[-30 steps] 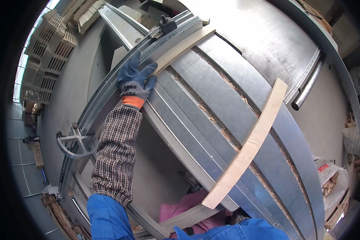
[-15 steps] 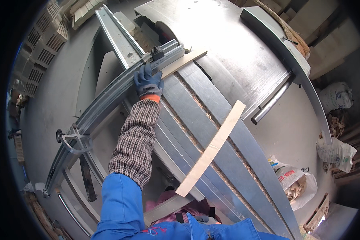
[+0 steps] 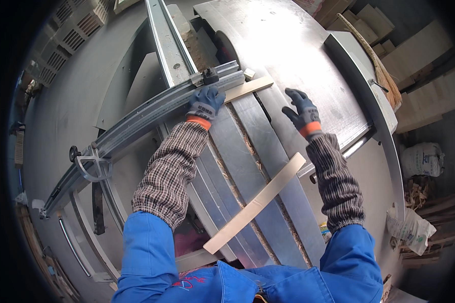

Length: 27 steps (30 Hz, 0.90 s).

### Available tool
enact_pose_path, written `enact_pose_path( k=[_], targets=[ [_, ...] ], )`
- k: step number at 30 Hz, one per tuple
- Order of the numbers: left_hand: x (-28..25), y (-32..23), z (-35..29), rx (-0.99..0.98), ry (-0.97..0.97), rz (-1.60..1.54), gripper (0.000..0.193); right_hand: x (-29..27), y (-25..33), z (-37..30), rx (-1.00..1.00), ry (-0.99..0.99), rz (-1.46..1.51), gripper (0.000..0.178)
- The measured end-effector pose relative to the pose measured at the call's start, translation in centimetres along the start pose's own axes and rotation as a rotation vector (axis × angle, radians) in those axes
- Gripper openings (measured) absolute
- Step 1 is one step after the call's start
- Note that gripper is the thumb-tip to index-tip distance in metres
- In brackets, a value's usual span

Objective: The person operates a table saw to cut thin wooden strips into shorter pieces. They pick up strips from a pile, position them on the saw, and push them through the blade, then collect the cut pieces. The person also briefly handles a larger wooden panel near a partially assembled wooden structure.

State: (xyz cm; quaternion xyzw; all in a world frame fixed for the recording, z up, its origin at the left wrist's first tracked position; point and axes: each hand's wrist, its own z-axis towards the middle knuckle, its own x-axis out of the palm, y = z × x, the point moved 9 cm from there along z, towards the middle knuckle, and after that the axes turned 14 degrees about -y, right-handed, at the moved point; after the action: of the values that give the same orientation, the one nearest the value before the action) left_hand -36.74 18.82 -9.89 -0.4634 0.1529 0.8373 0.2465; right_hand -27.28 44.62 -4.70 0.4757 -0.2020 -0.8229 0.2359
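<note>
My left hand [image 3: 206, 102], in a grey-blue work glove with an orange cuff, is closed over the near end of a short wooden strip [image 3: 250, 88]. That strip lies along the metal crosscut fence [image 3: 162, 105] of a sliding table saw. Its fingertips are partly hidden against the fence. Over the steel table [image 3: 308, 65], my right hand [image 3: 302, 111] is raised in a matching glove, thumb and fingers apart, holding nothing. A longer pale wooden strip [image 3: 258, 202] lies diagonally across the grooved table nearer to me, touched by neither hand. A small wood offcut [image 3: 248, 74] sits just past the fence end.
A dark rounded disc [image 3: 227, 46], seemingly the saw blade, stands beyond the fence end. A long rip fence [image 3: 361, 76] borders the table's right side. White sacks [image 3: 412, 227] and wood scraps stand on the right floor. Slotted crates [image 3: 78, 33] are stacked at far left.
My right hand has come into view from below and reached out over the table at the right. My left hand stays at the short strip by the fence; the view has shifted.
</note>
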Motion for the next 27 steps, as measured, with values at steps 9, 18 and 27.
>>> enact_pose_path(
  k=[9, 18, 27],
  targets=[
    [1.8, 0.0, -0.4, -0.351, 0.040, -0.240, 0.026, 12.2, -5.5, 8.7, -0.089, 0.354, -0.431, 0.058],
    [-0.3, -1.6, 4.2, -0.129, 0.167, 0.092, 0.075, 10.5, -8.0, 10.0, 0.024, 0.370, -0.372, 0.053],
    [2.8, -1.4, 4.2, -0.178, 0.404, 0.183, 0.081, 10.1, -4.1, 10.2, -0.159, 0.185, -0.312, 0.045]
  ],
)
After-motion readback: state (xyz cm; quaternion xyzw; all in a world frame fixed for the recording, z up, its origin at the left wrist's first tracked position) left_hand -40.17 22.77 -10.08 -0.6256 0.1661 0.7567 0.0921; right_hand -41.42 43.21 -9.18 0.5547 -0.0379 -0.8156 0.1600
